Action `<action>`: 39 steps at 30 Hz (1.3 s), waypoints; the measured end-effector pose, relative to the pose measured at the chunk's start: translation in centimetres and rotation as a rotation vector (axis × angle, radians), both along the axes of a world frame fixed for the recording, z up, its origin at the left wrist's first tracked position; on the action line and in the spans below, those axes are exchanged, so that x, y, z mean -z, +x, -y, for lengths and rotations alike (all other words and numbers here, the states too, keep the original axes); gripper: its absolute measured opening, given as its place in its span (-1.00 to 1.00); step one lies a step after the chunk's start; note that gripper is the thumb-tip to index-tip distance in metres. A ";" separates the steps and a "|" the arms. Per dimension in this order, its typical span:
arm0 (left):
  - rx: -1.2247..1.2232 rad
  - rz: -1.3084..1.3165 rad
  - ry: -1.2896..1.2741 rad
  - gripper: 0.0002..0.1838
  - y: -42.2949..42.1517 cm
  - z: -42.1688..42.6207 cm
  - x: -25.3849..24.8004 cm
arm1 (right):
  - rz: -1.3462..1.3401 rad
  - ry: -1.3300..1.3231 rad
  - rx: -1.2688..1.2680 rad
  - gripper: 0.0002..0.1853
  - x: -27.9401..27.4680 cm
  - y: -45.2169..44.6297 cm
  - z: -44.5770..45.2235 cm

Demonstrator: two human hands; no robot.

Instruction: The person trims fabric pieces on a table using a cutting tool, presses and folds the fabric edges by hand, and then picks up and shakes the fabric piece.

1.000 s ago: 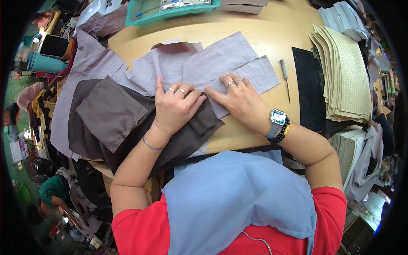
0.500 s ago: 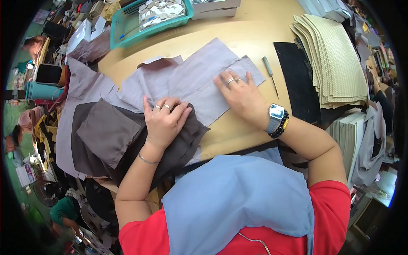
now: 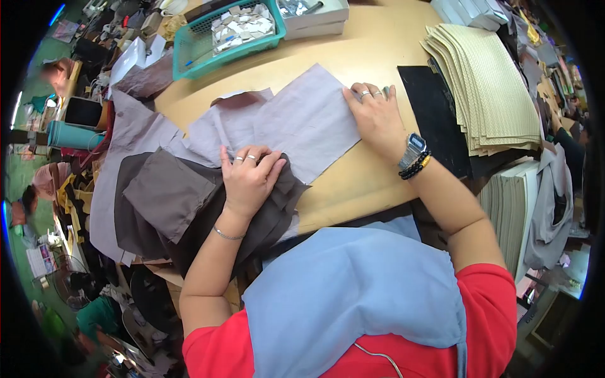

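Note:
My left hand point(image 3: 251, 179) presses on a bunched dark brown cloth point(image 3: 268, 211), its fingers bent but apart, close to the lower edge of a pale mauve cloth point(image 3: 302, 120). At the right edge of that mauve cloth lies my right hand point(image 3: 378, 123), fingers apart, over the tabletop. A bit of the awl's grey-green handle point(image 3: 386, 91) shows between its fingers; the rest is hidden by the hand, and I cannot tell whether the fingers grip it. A folded dark brown piece point(image 3: 170, 195) rests on the dark cloth to the left.
A teal basket point(image 3: 179, 66) with pale scraps and a white box point(image 3: 315, 26) stand at the back. To the right are a black sheet point(image 3: 435, 120), a stack of cream textured sheets point(image 3: 488, 88) and a pile of grey sheets point(image 3: 507, 201).
My right hand has moved right, off the mauve cloth's face and over the awl. The small flap at that cloth's right end no longer shows. My left hand stays on the dark cloth.

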State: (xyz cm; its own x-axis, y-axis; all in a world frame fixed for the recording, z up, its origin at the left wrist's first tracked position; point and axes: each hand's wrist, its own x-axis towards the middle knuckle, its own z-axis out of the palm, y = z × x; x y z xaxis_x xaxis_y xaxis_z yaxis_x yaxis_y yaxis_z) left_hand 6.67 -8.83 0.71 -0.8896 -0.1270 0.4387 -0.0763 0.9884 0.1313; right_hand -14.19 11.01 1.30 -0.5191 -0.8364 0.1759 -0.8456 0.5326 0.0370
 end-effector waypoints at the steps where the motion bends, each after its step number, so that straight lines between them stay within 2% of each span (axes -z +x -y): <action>1: -0.007 -0.002 0.006 -0.85 -0.1 -0.1 0.0 | -0.032 -0.060 -0.024 -0.53 -0.1 0.4 0.2; 2: -0.005 0.017 0.019 -0.85 0.0 -0.1 0.0 | -0.061 -0.121 -0.048 -0.52 0.0 1.0 0.4; 5: -0.002 0.035 0.020 -0.84 0.0 0.0 -0.1 | 0.259 -0.159 -0.309 -0.57 0.9 5.2 2.2; 8: 0.001 0.046 0.013 -0.84 0.1 0.0 0.0 | 0.295 -0.274 -0.353 -0.58 1.6 8.0 3.6; 11: 0.004 0.045 -0.009 -0.83 0.1 0.0 0.0 | 0.270 -0.251 -0.336 -0.56 0.8 7.6 2.9; 14: 0.005 0.031 -0.029 -0.84 0.2 0.0 0.1 | 0.274 -0.118 -0.205 -0.54 0.3 5.0 1.6; 18: 0.008 0.025 -0.042 -0.83 0.2 0.2 0.4 | 0.132 -0.063 -0.079 -0.52 0.5 0.4 -0.9; 21: 0.017 0.135 -0.022 -0.73 -0.2 0.3 -0.5 | 0.021 -0.008 -0.008 -0.53 -0.2 -2.3 -1.6; 24: -0.108 0.381 -0.239 -0.59 -2.4 -2.3 -3.9 | -0.013 0.080 0.043 -0.54 -1.5 -3.1 -1.4; 27: 0.027 -0.054 -0.167 -0.52 -4.9 -5.4 -2.5 | 0.043 -0.148 0.039 -0.57 -0.7 -3.5 -1.8; 30: 0.043 0.056 -0.007 -0.59 -6.4 -6.9 0.1 | 0.203 -0.490 0.171 -0.57 -1.3 -2.2 -2.7; 33: 0.034 0.180 0.204 -0.66 -6.8 -6.4 1.2 | 0.540 -0.851 0.105 -0.53 1.4 -2.8 -4.8; 34: 0.015 0.159 0.434 -0.67 -6.3 -6.4 0.7 | 0.690 -0.891 0.126 -0.40 2.3 -2.8 -5.5; 36: -0.033 0.114 0.889 -0.68 -5.3 -6.4 -0.7 | 1.042 -1.181 0.103 -0.27 2.9 -1.1 -5.8; 37: -0.040 0.008 1.109 -0.65 -5.2 -6.1 -0.2 | 1.221 -1.328 0.091 -0.21 3.0 -0.1 -5.8; 38: -0.053 -0.101 1.327 -0.61 -5.0 -5.8 0.8 | 1.370 -1.336 0.045 -0.01 2.5 0.8 -6.0; 39: -0.080 -0.143 1.376 -0.52 -4.3 -4.0 1.6 | 1.378 -1.277 -0.014 0.04 2.3 1.7 -5.7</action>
State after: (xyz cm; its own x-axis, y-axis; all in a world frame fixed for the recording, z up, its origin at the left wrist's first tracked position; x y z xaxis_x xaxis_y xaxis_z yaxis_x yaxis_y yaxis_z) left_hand 2.36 -4.87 -0.90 -0.8178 -0.5755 0.0060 -0.0296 0.0524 0.9982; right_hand -12.49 16.72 -1.05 -0.8166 -0.5611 0.1353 0.0631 -0.3197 -0.9454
